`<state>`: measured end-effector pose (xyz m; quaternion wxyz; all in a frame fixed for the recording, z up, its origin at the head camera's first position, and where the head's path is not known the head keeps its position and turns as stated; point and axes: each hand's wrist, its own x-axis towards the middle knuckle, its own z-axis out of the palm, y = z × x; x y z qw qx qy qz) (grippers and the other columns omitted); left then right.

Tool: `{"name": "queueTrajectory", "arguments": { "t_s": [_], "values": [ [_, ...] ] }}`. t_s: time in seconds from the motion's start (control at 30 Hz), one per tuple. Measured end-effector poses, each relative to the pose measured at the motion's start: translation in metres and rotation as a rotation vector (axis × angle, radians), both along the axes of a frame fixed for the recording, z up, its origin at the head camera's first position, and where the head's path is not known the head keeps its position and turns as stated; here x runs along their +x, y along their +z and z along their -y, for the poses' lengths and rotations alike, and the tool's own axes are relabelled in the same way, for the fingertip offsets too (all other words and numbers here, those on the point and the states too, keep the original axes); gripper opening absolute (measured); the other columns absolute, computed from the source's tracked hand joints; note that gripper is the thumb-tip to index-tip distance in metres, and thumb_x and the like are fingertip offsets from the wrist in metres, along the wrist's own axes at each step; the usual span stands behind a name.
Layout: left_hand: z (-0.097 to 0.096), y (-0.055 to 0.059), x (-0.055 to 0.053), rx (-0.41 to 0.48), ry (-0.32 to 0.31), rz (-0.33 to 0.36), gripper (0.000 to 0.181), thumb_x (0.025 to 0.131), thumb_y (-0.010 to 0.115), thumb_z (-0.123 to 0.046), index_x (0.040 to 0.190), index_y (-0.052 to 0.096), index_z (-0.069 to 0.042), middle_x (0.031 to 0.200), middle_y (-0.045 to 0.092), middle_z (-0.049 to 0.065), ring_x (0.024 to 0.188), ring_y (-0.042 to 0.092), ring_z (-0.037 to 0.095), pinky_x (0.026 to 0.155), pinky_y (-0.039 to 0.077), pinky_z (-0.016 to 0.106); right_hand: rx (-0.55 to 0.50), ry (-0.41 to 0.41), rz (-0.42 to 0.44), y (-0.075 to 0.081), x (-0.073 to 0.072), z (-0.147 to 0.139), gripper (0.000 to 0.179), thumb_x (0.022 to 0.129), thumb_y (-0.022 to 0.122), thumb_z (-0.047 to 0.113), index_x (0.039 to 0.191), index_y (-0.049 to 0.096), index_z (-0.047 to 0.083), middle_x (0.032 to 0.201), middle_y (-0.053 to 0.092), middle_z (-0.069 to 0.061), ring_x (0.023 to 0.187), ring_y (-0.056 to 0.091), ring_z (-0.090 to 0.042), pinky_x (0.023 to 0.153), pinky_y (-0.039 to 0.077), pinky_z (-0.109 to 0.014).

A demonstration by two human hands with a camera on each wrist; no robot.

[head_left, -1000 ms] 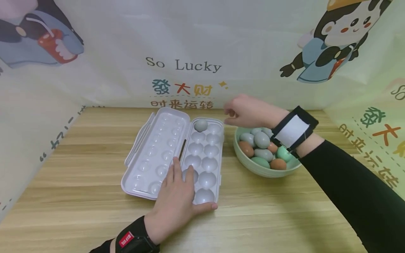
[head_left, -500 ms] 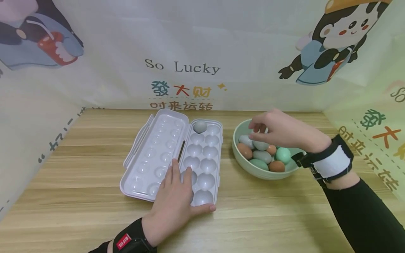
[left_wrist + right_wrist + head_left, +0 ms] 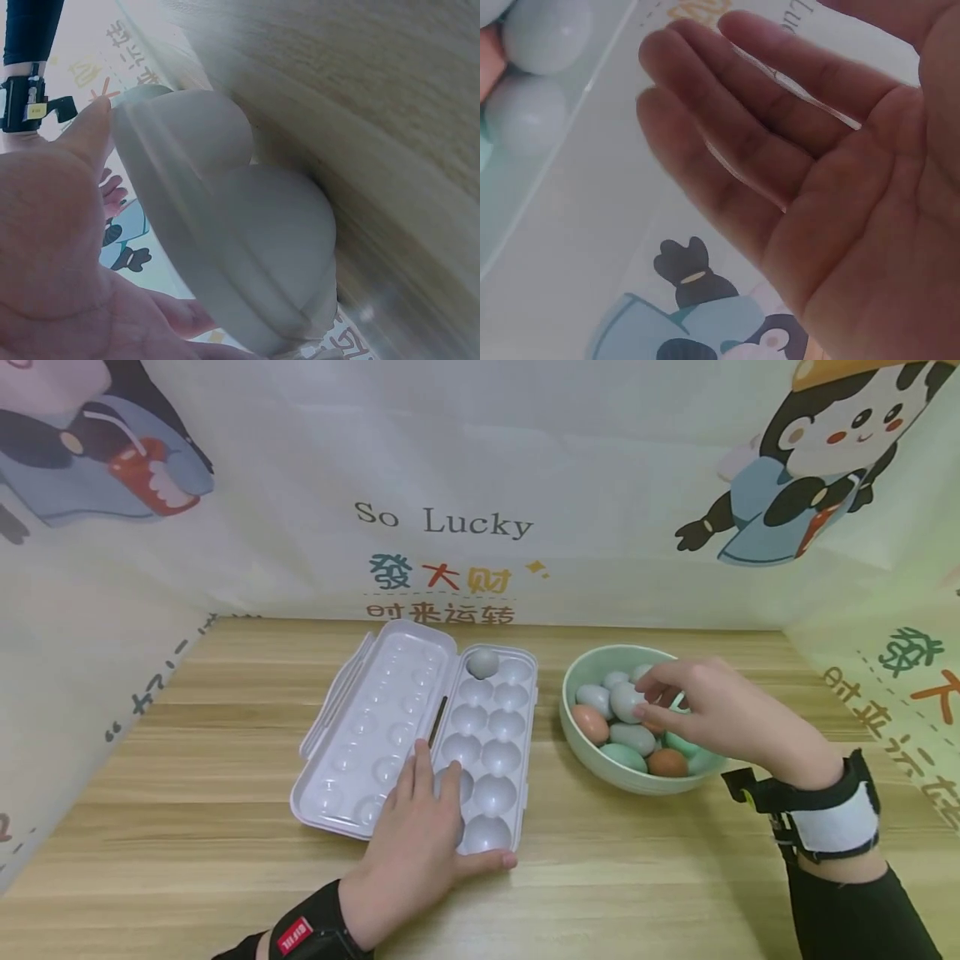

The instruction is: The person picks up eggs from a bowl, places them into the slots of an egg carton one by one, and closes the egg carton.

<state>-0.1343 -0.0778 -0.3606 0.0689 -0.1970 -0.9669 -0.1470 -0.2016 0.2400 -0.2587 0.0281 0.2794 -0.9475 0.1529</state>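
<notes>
A white plastic egg carton [image 3: 525, 802] lies open on the table, its dimpled lid [image 3: 347, 793] folded out to the left. One grey egg [image 3: 482, 664] sits in its far left cup. My left hand [image 3: 416, 818] rests across the near end, fingers extended and thumb along the front edge; the left wrist view shows rounded cup undersides [image 3: 277, 225] beside the palm. My right hand [image 3: 720, 714] is over a pale green bowl [image 3: 600, 767] of eggs, fingers slightly bent near a grey egg [image 3: 625, 702]. The right wrist view shows nothing in that palm [image 3: 870, 217].
Brown eggs [image 3: 590, 724], green eggs [image 3: 624, 757] and more grey ones fill the bowl, right of the carton. The wood-grain table [image 3: 187, 760] meets a printed white sheet [image 3: 600, 510] at the back and sides.
My right hand has moved from beside the carton's far end, rightward and toward me, to over the bowl. The left hand stays on the carton.
</notes>
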Motion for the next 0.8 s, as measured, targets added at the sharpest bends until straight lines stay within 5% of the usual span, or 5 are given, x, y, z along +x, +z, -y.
{"name": "queueTrajectory", "arguments": {
  "t_s": [0.27, 0.57, 0.8],
  "values": [
    [0.0, -0.001, 0.001, -0.022, -0.006, -0.017, 0.103, 0.063, 0.061, -0.079, 0.126, 0.045, 0.001, 0.141, 0.019, 0.042, 0.129, 0.026, 0.053, 0.096, 0.033, 0.055, 0.083, -0.033, -0.013, -0.007, -0.003, -0.011, 0.028, 0.084, 0.071, 0.021, 0.103, 0.066, 0.002, 0.092, 0.066, -0.004, 0.085, 0.062, -0.021, 0.073, 0.048, -0.039],
    [-0.001, 0.0, 0.0, -0.019, 0.001, -0.001, 0.1, 0.063, 0.062, -0.078, 0.123, 0.047, 0.0, 0.141, 0.017, 0.042, 0.131, 0.024, 0.051, 0.098, 0.031, 0.054, 0.198, -0.106, 0.423, -0.011, -0.002, -0.015, 0.047, 0.083, 0.068, 0.048, 0.107, 0.065, 0.008, 0.095, 0.062, -0.003, 0.084, 0.058, -0.019, 0.068, 0.047, -0.033],
    [-0.002, -0.001, 0.001, -0.012, -0.009, -0.02, 0.095, 0.064, 0.062, -0.078, 0.118, 0.048, -0.001, 0.14, 0.019, 0.043, 0.131, 0.023, 0.051, 0.098, 0.03, 0.055, 0.191, -0.08, 0.455, -0.02, -0.004, -0.016, 0.033, 0.085, 0.069, 0.04, 0.095, 0.064, 0.01, 0.082, 0.06, 0.001, 0.071, 0.053, -0.013, 0.062, 0.044, -0.029]
  ]
}}
